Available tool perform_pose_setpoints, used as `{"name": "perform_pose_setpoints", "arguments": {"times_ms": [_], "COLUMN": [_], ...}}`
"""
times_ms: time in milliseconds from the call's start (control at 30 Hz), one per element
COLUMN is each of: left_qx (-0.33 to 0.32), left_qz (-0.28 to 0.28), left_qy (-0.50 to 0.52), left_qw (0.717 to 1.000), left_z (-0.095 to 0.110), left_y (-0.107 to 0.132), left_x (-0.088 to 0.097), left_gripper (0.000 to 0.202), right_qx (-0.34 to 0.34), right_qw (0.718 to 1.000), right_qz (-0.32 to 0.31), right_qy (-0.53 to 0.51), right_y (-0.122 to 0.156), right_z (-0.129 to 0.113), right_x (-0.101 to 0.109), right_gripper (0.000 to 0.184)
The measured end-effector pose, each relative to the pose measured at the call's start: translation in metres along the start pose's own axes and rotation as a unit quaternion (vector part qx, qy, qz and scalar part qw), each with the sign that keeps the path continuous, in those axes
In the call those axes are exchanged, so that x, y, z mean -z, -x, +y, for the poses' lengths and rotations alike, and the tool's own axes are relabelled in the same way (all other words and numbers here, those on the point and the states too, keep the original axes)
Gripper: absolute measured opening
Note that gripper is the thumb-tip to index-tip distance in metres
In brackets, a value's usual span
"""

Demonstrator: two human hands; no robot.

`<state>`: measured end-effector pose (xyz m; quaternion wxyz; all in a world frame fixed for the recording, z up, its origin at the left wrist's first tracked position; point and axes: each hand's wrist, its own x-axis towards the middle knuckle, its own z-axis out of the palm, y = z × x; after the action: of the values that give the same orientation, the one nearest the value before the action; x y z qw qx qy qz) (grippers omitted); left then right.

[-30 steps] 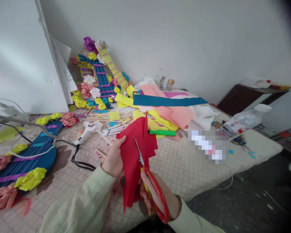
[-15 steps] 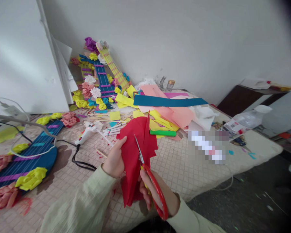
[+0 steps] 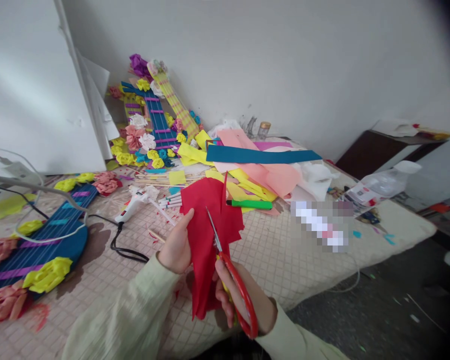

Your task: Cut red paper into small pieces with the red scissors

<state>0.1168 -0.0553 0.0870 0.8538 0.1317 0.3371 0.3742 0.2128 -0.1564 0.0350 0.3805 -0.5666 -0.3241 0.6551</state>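
grasping the red sheet [image 3: 202, 227] above the table [image 3: 270, 260], the left hand [image 3: 177, 248] sits at its nine o'clock; near five, the right hand [image 3: 263, 302] clasps scissors [image 3: 228, 262], blades pointing towards eleven.

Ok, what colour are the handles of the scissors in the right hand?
The scissors' handles are red, with yellow inside; best seen in the head view.

From mid-view, a glue gun [image 3: 134, 205] lies at nine o'clock, with a guitar [image 3: 69, 249] farther out, between eight and nine. Other guitars [image 3: 158, 116], thick with flowers [image 3: 134, 137], stand by the wall [image 3: 255, 60] at ten. A jar [image 3: 263, 131] sits between one and two. At two, a blue strip [image 3: 263, 155] lies over pink paper [image 3: 279, 179]; a bottle [image 3: 387, 184] is at three.
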Motion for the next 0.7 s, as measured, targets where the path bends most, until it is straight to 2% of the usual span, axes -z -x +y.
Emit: {"name": "perform_pose_setpoints", "arguments": {"times_ms": [100,333,567,700], "left_qx": [0.003,0.005,0.007,0.010], "left_qz": [-0.015,-0.001,-0.011,0.010], "left_qy": [0.000,-0.011,0.001,-0.011], "left_qw": [1.000,1.000,1.000,1.000], "left_z": [-0.0002,0.0008,-0.0001,-0.0011], "left_y": [-0.0010,-0.0026,-0.0023,0.0006], "left_x": [0.0002,0.0018,0.0017,0.0013], "left_gripper": [0.044,0.043,0.043,0.042], "right_qx": [-0.006,-0.035,-0.023,-0.025], "right_qw": [1.000,0.999,1.000,0.999], "right_qz": [0.000,-0.004,-0.018,-0.029], "right_qy": [0.000,-0.014,-0.002,-0.004], "right_y": [0.0009,0.0008,0.0029,0.0024], "right_z": [-0.0018,-0.0022,-0.0024,-0.0067], "right_x": [-0.0002,0.0015,0.0001,0.0002], "right_gripper": [0.062,0.062,0.062,0.068]}}
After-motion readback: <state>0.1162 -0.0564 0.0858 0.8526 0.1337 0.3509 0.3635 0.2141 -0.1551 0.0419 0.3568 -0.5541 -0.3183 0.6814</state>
